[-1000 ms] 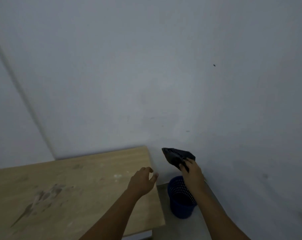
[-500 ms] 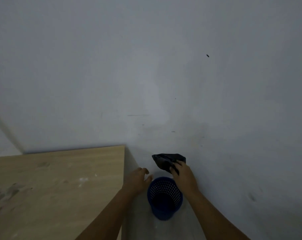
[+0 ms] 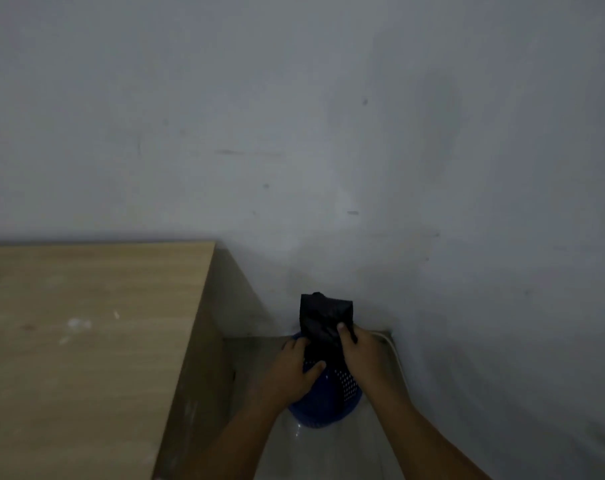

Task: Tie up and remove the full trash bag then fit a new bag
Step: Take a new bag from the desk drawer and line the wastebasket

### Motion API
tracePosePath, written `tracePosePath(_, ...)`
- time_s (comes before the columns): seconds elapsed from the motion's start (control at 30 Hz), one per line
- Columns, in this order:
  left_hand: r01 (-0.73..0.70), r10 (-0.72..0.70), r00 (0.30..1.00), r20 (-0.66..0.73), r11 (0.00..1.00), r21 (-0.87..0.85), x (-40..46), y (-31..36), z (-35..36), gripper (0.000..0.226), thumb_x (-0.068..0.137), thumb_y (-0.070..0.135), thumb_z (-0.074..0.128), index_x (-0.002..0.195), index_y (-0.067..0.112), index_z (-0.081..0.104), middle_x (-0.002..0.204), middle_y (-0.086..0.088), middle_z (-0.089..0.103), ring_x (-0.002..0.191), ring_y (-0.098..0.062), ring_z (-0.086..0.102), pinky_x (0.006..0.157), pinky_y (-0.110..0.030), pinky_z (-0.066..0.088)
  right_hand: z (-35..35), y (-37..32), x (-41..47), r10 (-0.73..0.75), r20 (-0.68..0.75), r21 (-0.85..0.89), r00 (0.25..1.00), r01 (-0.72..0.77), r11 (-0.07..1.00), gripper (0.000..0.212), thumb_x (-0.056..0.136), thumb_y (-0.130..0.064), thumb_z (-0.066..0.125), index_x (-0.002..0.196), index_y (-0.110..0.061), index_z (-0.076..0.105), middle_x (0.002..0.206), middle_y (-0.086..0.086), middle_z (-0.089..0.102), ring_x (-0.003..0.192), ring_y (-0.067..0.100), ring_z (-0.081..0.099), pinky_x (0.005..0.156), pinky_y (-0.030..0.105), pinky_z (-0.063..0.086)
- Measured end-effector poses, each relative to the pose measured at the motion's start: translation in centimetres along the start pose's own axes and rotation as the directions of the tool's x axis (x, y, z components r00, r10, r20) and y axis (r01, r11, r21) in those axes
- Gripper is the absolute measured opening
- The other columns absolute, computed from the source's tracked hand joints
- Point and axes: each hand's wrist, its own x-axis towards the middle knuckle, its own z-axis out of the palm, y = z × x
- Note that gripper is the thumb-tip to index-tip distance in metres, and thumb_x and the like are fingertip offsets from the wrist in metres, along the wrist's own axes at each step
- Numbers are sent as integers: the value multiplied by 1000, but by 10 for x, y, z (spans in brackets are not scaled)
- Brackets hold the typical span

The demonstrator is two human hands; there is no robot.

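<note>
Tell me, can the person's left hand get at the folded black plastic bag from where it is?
Probably yes. The left hand sits on the blue mesh bin's rim, right beside the folded black plastic bag held by the right hand; nothing lies between.

Both hands are down at the blue mesh bin [image 3: 342,393] on the floor. Right hand [image 3: 360,351] is pinching a folded black bag [image 3: 323,317] that sticks up just past its fingertips, left hand [image 3: 292,374] grips the bag's lower part right beside it. Wooden table [image 3: 86,341] sits off to the left hand's outer side.
</note>
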Motion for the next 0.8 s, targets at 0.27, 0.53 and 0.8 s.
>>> tracePosePath(0.27, 52, -25, 991, -130, 977, 205, 28, -104, 138, 65, 100, 36, 65, 157, 19, 39, 150, -5, 49, 127, -22, 55, 96, -41, 54, 40, 172, 74, 213, 154, 174, 965, -238, 956, 50, 110, -54, 47, 142, -19, 62, 131, 10, 69, 109, 23, 68, 96, 36, 58)
tracePosePath(0.53, 81, -46, 948, -314, 992, 98, 53, -178, 233, 21, 104, 12, 57, 121, 13, 70, 115, -3, 72, 98, -14, 65, 84, -37, 56, 73, 288, 109, 318, 383, 284, 867, -438, 853, 54, 102, -66, 54, 134, -23, 62, 128, 9, 67, 114, 35, 67, 74, 49, 66)
tracePosePath(0.8, 103, -163, 882, -443, 982, -158, 74, -200, 267, 19, 106, 15, 57, 89, 21, 58, 82, 4, 64, 75, -16, 63, 62, -31, 49, 84, 360, 130, -22, 452, 587, 892, -279, 760, 60, 90, -23, 75, 146, -30, 55, 140, 15, 66, 117, 37, 73, 87, 53, 63)
